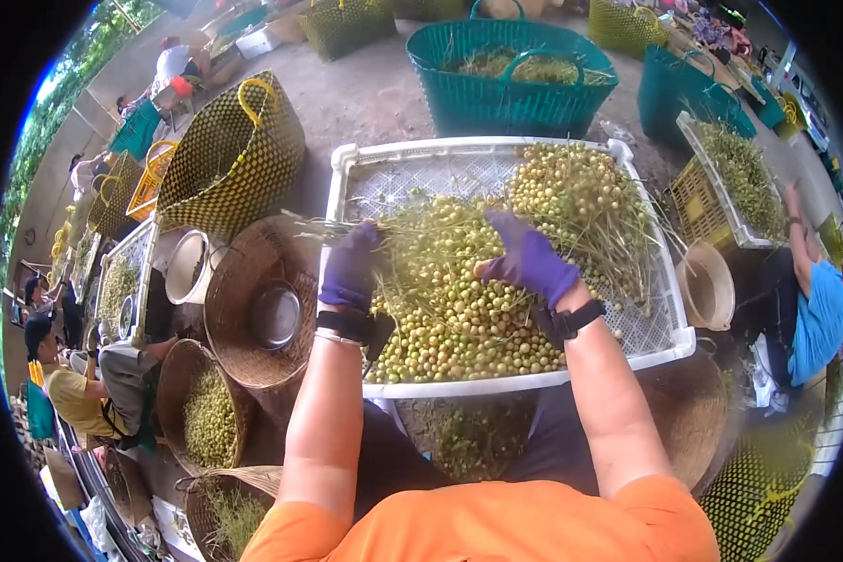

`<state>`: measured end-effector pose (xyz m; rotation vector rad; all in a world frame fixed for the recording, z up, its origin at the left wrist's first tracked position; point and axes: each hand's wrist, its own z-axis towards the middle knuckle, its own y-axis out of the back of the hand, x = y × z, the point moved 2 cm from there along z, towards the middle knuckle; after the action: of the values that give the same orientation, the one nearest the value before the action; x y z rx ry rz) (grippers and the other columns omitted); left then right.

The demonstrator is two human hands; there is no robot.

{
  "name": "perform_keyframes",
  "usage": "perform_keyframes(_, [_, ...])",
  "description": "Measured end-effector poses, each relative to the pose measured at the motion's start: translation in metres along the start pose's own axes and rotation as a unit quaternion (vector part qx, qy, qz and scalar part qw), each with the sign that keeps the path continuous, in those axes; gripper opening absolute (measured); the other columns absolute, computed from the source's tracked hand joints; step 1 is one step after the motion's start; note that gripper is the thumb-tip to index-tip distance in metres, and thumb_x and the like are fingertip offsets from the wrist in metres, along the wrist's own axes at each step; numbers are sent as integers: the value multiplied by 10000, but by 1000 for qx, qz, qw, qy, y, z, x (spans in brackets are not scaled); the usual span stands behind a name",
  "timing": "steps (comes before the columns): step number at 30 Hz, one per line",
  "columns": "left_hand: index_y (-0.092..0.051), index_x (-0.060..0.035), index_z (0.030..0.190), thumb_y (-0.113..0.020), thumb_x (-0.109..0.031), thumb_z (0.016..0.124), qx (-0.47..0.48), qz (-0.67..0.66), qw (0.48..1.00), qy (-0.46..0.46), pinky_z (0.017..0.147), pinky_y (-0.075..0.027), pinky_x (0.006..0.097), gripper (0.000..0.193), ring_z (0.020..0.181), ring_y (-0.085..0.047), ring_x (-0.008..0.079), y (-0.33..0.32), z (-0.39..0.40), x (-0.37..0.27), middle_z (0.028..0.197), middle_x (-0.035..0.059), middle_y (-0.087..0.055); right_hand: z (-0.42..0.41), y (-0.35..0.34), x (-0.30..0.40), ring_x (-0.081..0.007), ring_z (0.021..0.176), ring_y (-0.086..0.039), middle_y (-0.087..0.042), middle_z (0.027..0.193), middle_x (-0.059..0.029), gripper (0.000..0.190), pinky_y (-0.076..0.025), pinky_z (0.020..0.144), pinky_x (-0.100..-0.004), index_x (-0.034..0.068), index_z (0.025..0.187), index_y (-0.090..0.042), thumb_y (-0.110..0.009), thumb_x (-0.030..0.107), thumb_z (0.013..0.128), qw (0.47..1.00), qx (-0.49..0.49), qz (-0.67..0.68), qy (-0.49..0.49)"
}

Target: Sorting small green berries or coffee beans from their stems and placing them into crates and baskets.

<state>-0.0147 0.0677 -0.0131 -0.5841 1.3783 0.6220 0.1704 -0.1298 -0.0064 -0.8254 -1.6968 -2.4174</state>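
Note:
Before me lies a white perforated plastic tray [421, 179], heaped with small round yellow-green fruits [456, 337]. My left hand [351, 263], in a purple glove, grips a bunch of thin fruit-bearing stems [411, 235] at the tray's left side; the cut ends stick out to the left. The gloved right hand [530, 256] hovers over the heap beside that bunch, thumb and fingers apart. Its thumb tip is bare, and motion blurs the fingers slightly. Further right in the tray rests a pile of stems with fruits attached [590, 211].
Left of the tray stand a wicker basket [225, 302] holding a metal bowl [275, 314], a fruit-filled basket [211, 414] and a black-yellow woven basket [232, 154]. A teal basket [513, 105] stands beyond. Seated people [77, 386] flank me; a bucket [706, 284] is at right.

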Motion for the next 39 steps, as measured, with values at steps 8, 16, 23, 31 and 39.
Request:
perform_keyframes(8, [-579,-77,910,-504,-425,924,84,178,977,-83,535,-456,278,357,585,-565,147,-4,6,31,739,39,-577,3,-39,25,-261,813,-664,-683,899,-159,389,-516,724,-352,106,1105,-631,-703,310,783,976,101,179,-74])
perform_keyframes(16, [-581,-46,928,-466,-470,939,54,-18,998,23,607,-471,290,440,715,-582,135,-5,0,19,825,59,-609,-1,-7,53,-201,770,-698,-693,872,-132,254,-578,595,-247,32,1085,-614,-569,-23,841,984,-100,144,-11])
perform_keyframes(23, [-604,-42,1021,-451,-582,902,-37,11,999,8,641,-462,279,573,767,-566,128,3,-2,24,883,44,-609,-1,5,45,-244,723,-695,-691,793,-124,248,-551,608,-305,15,1041,-628,-636,157,838,976,-171,126,-40])
perform_keyframes(31, [-579,-72,934,-436,-146,940,78,-10,996,49,521,-488,250,161,633,-596,116,-21,-4,15,785,39,-612,-3,-13,31,-249,917,-640,-616,1141,-132,603,-509,840,-358,82,1187,-579,-733,449,734,979,7,202,-4])
perform_keyframes(39, [-558,-120,871,-612,-121,800,90,152,984,5,569,-505,297,89,668,-635,182,-22,-5,12,757,38,-623,-1,-29,36,-244,873,-645,-661,1015,-124,435,-515,764,-313,27,1094,-609,-757,251,752,974,-80,210,14])
